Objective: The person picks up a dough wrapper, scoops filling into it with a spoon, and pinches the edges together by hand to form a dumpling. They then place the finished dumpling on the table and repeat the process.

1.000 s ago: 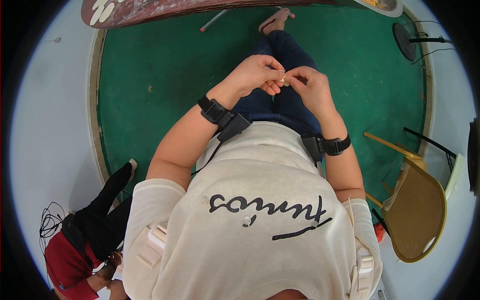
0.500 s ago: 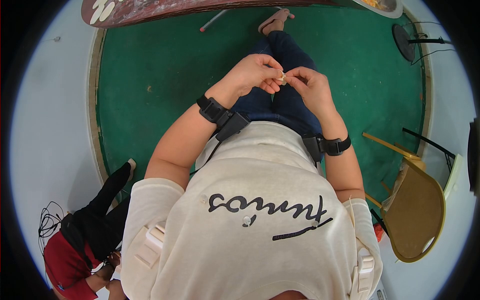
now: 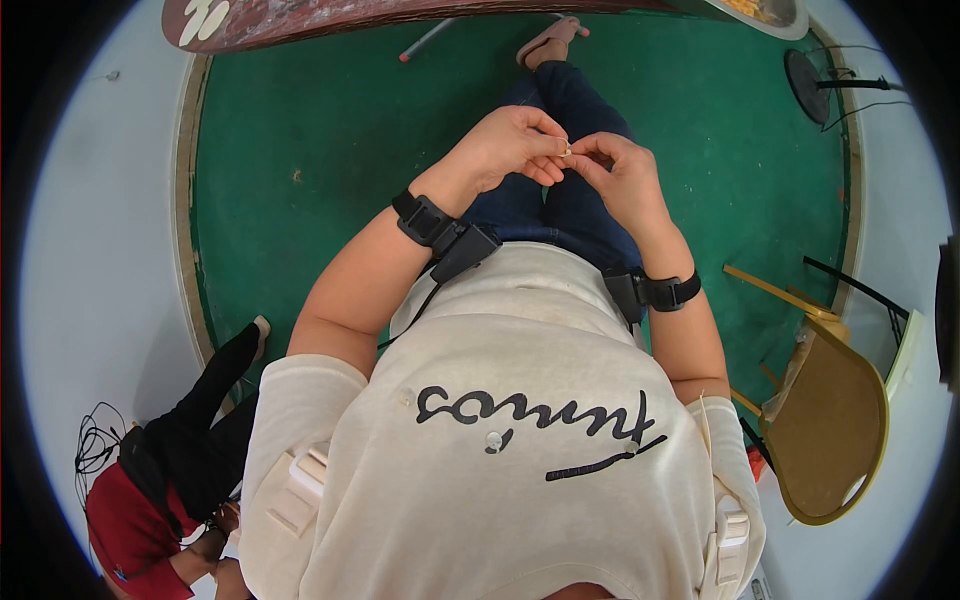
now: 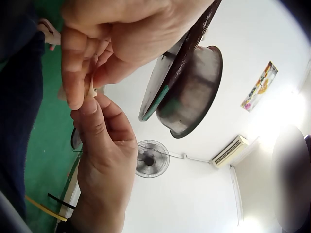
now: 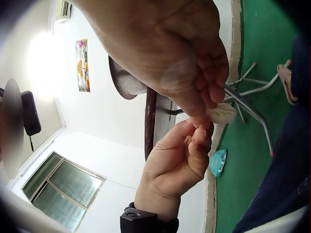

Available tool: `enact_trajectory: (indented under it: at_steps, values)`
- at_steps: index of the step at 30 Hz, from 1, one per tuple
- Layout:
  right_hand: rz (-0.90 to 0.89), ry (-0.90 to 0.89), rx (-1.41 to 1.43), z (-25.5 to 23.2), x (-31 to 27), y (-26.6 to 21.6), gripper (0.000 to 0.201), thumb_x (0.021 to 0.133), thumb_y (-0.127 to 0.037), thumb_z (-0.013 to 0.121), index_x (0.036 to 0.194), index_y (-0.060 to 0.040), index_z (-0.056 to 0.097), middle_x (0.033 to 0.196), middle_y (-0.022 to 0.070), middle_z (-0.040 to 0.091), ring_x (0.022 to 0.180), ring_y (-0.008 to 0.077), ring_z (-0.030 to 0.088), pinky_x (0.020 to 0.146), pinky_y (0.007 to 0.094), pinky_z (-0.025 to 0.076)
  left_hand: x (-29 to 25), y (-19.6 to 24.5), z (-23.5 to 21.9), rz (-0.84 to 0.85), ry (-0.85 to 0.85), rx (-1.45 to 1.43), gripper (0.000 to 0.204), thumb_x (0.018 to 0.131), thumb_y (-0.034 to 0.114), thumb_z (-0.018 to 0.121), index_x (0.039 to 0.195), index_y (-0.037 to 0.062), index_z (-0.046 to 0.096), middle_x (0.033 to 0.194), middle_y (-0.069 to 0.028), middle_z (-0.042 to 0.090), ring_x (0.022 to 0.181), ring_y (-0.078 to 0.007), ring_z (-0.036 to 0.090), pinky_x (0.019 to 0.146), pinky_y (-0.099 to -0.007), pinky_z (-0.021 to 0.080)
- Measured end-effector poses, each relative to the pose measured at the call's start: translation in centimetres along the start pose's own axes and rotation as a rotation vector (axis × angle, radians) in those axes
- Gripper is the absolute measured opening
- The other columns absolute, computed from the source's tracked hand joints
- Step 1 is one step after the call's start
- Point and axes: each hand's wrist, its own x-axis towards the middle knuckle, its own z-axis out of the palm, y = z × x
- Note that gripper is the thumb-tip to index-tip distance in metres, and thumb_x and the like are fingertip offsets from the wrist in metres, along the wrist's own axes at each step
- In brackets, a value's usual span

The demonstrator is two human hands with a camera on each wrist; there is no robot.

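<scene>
A small pale dumpling (image 3: 567, 152) is held between both hands above the lap. Its folded dough shows best in the right wrist view, where the dumpling (image 5: 222, 113) sticks out past the fingers. My left hand (image 3: 517, 148) holds it between thumb and fingers. From the other side, thumb and index finger of my right hand (image 3: 622, 175) pinch its edge. In the left wrist view the fingertips of both hands meet at the dough edge (image 4: 91, 92); the fingers cover most of the rest.
Ahead stands a dark red table (image 3: 330, 28) with several pale dough pieces (image 3: 213, 20) at its left end. A metal bowl (image 3: 790, 22) with yellowish filling is at its right. A fan base (image 3: 808, 84) and chair (image 3: 830, 425) stand right; another person (image 3: 140, 510) is at lower left.
Both hands stay in nearly the same place. The right fingertips shift slightly along the dumpling's edge, and less of the dough shows in the head view than half a second ago.
</scene>
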Motion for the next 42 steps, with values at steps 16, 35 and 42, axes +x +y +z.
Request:
enact_trajectory:
  at_steps: [16,35,42]
  values:
    - [0.046,0.042,0.090,-0.10,-0.57,-0.05,0.008,0.080,-0.005,0.063,0.085,-0.0008,0.059,0.075,0.0072,0.062,0.066,0.0144,0.058,0.063,0.0265,0.047,-0.72,0.27,0.01,0.072,-0.142,0.116,0.022,0.081,0.014,0.065,0.098,0.0007,0.059,0.082,-0.0062,0.065,0.067,-0.0108,0.062,0.063,-0.0212,0.051]
    - [0.012,0.055,0.089,-0.38,-0.62,-0.37,0.014,0.079,-0.007,0.065,0.092,-0.0015,0.062,0.074,0.0033,0.061,0.065,0.0099,0.055,0.060,0.0225,0.046,-0.90,0.35,0.57,0.158,-0.105,0.222,0.019,0.081,0.009,0.063,0.096,0.0014,0.054,0.082,-0.0050,0.064,0.069,-0.0099,0.060,0.059,-0.0206,0.049]
    - [0.018,0.058,0.118,-0.30,-0.66,-0.23,0.011,0.079,-0.008,0.065,0.087,-0.0011,0.062,0.077,0.0041,0.063,0.066,0.0101,0.057,0.061,0.0224,0.046,-0.87,0.22,0.49,0.169,-0.091,0.217,0.017,0.081,0.009,0.063,0.093,0.0019,0.053,0.081,-0.0052,0.063,0.067,-0.0094,0.059,0.057,-0.0203,0.048]
